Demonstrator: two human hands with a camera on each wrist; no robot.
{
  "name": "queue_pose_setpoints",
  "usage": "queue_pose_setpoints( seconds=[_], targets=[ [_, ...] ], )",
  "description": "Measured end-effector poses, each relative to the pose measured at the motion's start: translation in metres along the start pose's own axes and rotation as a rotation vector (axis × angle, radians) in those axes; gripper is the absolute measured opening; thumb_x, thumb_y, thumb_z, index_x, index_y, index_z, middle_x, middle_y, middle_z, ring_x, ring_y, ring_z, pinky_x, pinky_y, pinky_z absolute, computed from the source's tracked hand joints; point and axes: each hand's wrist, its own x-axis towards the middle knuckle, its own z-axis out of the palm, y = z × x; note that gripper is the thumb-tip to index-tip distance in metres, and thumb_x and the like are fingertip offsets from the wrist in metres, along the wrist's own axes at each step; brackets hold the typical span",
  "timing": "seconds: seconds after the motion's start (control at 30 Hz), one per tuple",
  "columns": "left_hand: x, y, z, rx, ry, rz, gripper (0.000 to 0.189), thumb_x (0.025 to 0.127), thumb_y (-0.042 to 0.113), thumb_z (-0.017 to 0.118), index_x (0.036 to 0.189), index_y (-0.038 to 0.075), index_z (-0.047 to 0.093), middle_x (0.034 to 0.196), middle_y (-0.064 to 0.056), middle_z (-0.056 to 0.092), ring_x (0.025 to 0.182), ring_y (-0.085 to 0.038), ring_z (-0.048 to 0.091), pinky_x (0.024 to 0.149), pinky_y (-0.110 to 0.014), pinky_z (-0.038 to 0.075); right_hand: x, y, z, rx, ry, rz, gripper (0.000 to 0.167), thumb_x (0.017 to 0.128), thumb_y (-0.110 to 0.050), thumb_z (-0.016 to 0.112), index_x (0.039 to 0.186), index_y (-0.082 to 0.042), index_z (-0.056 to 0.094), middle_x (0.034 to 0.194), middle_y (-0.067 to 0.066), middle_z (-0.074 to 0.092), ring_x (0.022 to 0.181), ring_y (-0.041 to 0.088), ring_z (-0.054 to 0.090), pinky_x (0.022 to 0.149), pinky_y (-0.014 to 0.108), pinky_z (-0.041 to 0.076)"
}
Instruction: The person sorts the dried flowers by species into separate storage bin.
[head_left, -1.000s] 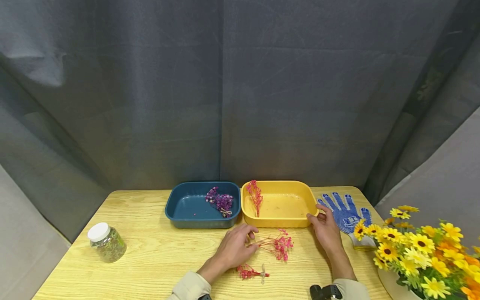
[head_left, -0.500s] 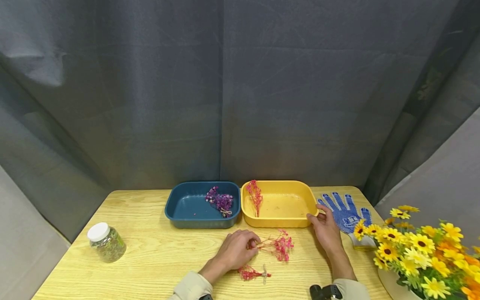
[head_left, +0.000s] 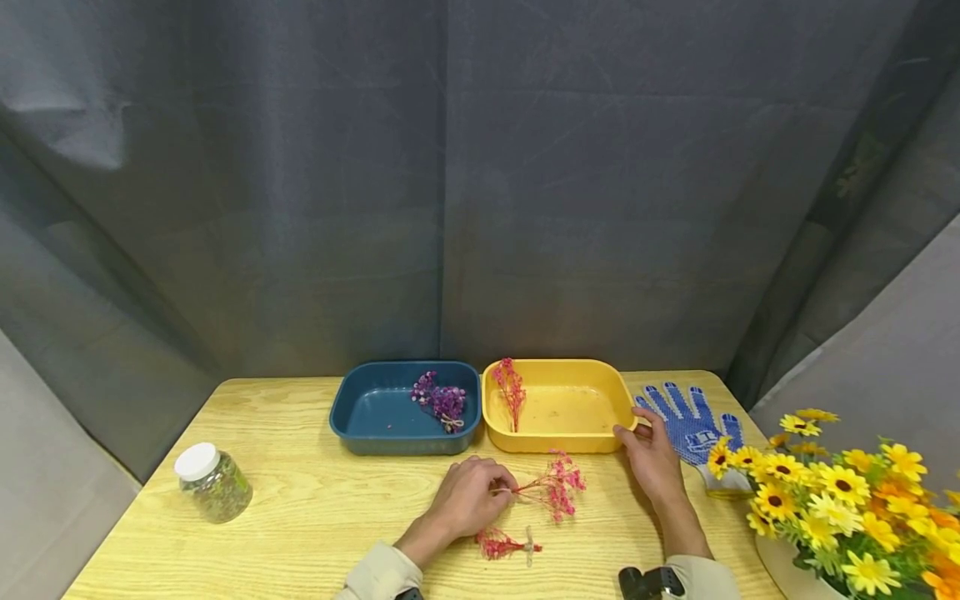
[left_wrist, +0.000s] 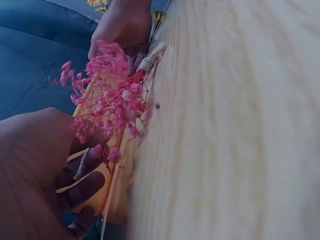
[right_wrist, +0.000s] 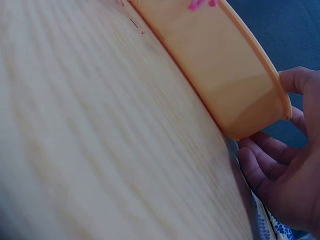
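Observation:
In the head view my left hand (head_left: 470,497) pinches the stems of a pink dried-flower sprig (head_left: 558,485) low over the table, its blossoms pointing right. A second pink bunch (head_left: 501,546), tied with twine, lies just in front of that hand. My right hand (head_left: 655,457) holds the right front corner of a yellow bin (head_left: 558,444); in the right wrist view its fingers (right_wrist: 265,155) are at the outer wall and rim. Another pink sprig (head_left: 512,396) leans inside the bin's left end. The left wrist view shows pink blossoms (left_wrist: 117,107) beyond the left fingers.
A blue bin (head_left: 390,447) with purple dried flowers (head_left: 442,402) adjoins the yellow one on the left. A white-lidded jar (head_left: 217,487) stands at the table's left. On the right lie a blue-and-white glove (head_left: 690,429) and, nearer, a pot of yellow flowers (head_left: 840,508).
The left fingers have drawn closer round the stems, and the sprig's blossoms have risen slightly. The tied bunch has shifted a little to the right. My right hand stays at the yellow bin.

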Motion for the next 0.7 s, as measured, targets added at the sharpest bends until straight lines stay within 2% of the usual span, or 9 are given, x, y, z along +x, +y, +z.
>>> queue_pose_setpoints(
  seconds=[0.4,0.7],
  targets=[
    [-0.002,0.006,-0.006,-0.024,0.106,-0.019,0.008,0.082,0.025,0.069,0.085,0.029,0.074,0.076,0.021,0.065,0.072,-0.001,0.051,0.073,-0.024,0.04,-0.002,0.0,-0.001,-0.009,-0.003,-0.005,0.067,0.095,-0.049,0.054,0.15,-0.022,0.027,0.145,0.017,0.042,0.13,0.033,0.045,0.107,0.048,0.037],
    [0.002,0.015,-0.009,-0.071,0.166,-0.045,0.004,0.081,0.027,0.071,0.083,0.03,0.074,0.079,0.019,0.067,0.073,-0.004,0.054,0.067,-0.017,0.039,-0.001,0.0,0.0,0.004,0.003,-0.013,0.067,0.094,-0.05,0.054,0.149,-0.022,0.028,0.144,0.017,0.044,0.129,0.033,0.046,0.107,0.048,0.037]
  ],
)
